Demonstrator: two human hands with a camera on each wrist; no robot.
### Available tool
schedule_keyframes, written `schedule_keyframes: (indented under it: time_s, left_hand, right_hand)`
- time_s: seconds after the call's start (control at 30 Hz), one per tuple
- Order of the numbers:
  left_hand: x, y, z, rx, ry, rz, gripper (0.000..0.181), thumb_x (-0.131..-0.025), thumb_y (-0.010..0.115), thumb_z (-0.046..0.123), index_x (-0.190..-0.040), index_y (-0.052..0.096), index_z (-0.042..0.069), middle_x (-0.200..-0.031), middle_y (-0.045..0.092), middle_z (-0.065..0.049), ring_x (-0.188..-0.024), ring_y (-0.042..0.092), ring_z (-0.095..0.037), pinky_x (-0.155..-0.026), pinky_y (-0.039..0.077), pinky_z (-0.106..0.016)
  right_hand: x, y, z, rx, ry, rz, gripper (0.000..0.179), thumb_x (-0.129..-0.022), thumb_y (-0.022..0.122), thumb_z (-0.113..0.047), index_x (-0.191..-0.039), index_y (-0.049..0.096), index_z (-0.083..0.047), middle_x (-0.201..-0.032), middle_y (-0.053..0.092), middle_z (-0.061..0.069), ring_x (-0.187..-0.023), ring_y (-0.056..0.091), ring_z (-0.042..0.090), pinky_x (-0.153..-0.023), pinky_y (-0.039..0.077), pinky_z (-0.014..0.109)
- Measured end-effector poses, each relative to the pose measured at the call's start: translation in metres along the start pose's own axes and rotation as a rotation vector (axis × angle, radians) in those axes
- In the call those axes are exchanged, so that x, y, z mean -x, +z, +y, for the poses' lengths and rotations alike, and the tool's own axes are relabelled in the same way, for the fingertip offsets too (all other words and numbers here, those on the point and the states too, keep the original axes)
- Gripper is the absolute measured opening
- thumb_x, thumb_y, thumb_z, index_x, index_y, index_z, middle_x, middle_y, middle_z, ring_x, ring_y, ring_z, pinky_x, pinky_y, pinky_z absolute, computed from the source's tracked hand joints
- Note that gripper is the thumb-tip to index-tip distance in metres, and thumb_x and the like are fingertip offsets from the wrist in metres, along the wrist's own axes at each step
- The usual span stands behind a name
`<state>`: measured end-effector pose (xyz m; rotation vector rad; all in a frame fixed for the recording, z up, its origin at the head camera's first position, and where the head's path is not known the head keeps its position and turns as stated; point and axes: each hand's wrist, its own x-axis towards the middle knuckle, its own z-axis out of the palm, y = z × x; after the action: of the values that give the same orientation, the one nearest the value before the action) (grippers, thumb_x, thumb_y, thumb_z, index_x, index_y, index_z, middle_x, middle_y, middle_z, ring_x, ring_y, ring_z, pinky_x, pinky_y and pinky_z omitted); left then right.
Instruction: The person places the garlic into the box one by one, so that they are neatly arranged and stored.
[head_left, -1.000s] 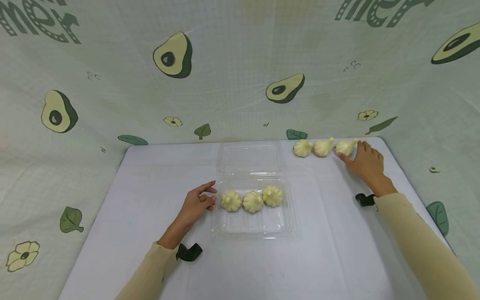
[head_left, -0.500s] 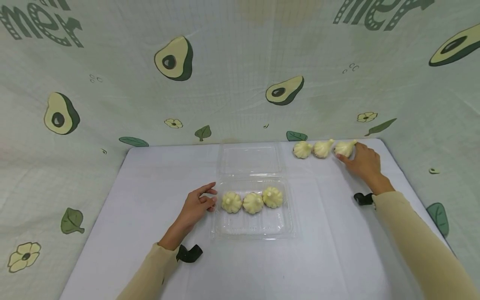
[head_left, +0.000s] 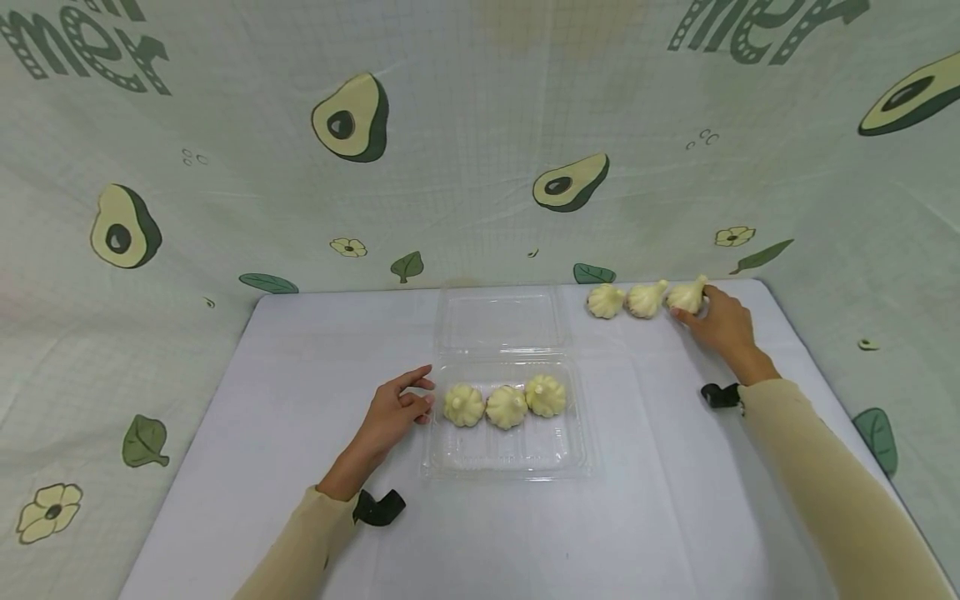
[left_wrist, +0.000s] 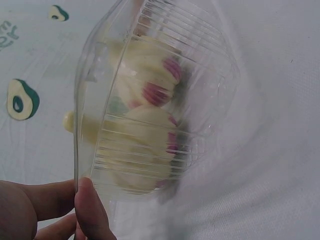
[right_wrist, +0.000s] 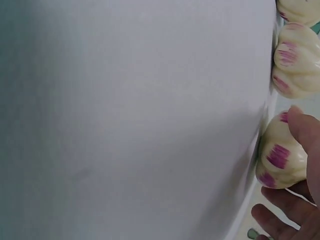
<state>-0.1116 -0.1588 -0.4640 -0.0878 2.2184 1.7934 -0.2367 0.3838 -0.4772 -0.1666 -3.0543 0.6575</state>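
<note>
My right hand (head_left: 722,323) grips the rightmost garlic bulb (head_left: 684,298) of a row at the table's far right. In the right wrist view, thumb and fingers lie on either side of that cream bulb with purple streaks (right_wrist: 278,156). Two more bulbs (head_left: 645,299) sit left of it. An open clear plastic clamshell container (head_left: 510,458) lies mid-table, holding three garlic bulbs (head_left: 506,407) side by side. My left hand (head_left: 395,407) is at its left edge. The left wrist view shows its thumb (left_wrist: 91,207) and fingers pinching the container's rim.
The container's clear lid (head_left: 500,321) lies folded back toward the rear edge of the white-covered table (head_left: 330,350). Behind and beside the table hangs a cloth (head_left: 465,108) printed with avocados and leaves. Black wrist mounts (head_left: 379,507) stick out at both wrists.
My right hand has closed in on the rightmost garlic bulb and shifted slightly left; the bulb's stem now tips more upright. My left hand stays at the container's edge.
</note>
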Motion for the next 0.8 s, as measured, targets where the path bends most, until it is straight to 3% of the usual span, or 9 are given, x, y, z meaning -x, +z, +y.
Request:
schedule_keyframes:
  time_s: [0.27, 0.5, 0.8]
  left_hand:
    - [0.000, 0.001, 0.000, 0.002, -0.003, 0.002, 0.058, -0.103, 0.061, -0.004, -0.158, 0.046, 0.000, -0.134, 0.058, -0.025, -0.087, 0.065, -0.017, -0.070, 0.056, -0.018]
    - [0.001, 0.000, 0.001, 0.004, -0.011, 0.002, 0.057, -0.104, 0.061, -0.004, -0.158, 0.046, 0.001, -0.135, 0.058, -0.024, -0.086, 0.065, -0.015, -0.070, 0.056, -0.019]
    - [0.001, 0.000, 0.001, 0.013, -0.020, 0.003, 0.057, -0.104, 0.062, -0.004, -0.159, 0.046, 0.001, -0.135, 0.058, -0.025, -0.082, 0.064, -0.011, -0.070, 0.056, -0.020]
  right_hand:
    - [0.001, -0.001, -0.001, -0.020, 0.003, 0.034, 0.078, -0.103, 0.069, -0.039, -0.149, 0.040, 0.018, -0.142, 0.048, 0.045, -0.126, 0.048, 0.064, -0.103, 0.039, 0.074]
    - [0.015, -0.009, -0.009, -0.012, 0.008, 0.078, 0.078, -0.103, 0.070, -0.036, -0.151, 0.040, 0.016, -0.143, 0.049, 0.043, -0.125, 0.048, 0.064, -0.104, 0.038, 0.074]
    - [0.048, -0.024, -0.031, -0.029, -0.098, 0.194, 0.075, -0.097, 0.079, -0.025, -0.148, 0.045, 0.017, -0.134, 0.055, 0.044, -0.118, 0.052, 0.063, -0.096, 0.042, 0.075]
